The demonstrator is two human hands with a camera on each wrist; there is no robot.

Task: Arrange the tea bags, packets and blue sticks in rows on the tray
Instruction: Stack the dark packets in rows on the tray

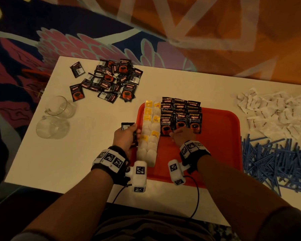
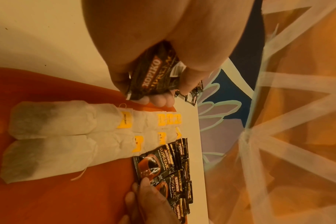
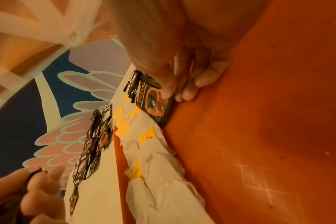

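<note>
Head view gives me the layout: the red tray (image 1: 221, 129) sits on the white counter (image 1: 80, 153), with two columns of tea bags (image 1: 150, 134) running near-to-far along its left side and three columns of black coffee packets (image 1: 181, 115) just right of them, overlapping like shingles toward the far edge; my left hand (image 1: 127, 138) hovers at the tray's left rim, its grip curled round a small stack of spare packets (image 2: 153, 75) (the left wrist view shows the printed faces fanned between thumb and fingers); my right hand (image 1: 182, 135) is down on the tray at the near end of the packet block, thumb pressing the face of the nearest packet (image 3: 155, 100) in the left column while the other fingers (image 3: 197, 81) lie fairly straight against its near edge and the tray floor; it pinches nothing that I can see, it only steadies and squares.

What the next move turns on, as I judge it: the open slot lies on the near side of that row, the packets' long axis runs near-to-far, and the supply sits to the left of the right hand, across the tea bags; so each packet must pass over them.

Blue sticks (image 1: 271, 153) lie heaped off the tray to the right, white sachets (image 1: 271, 112) beyond them, loose packets (image 1: 109, 80) far left, none yet placed; two glass cups (image 1: 56, 117) stand at left.
</note>
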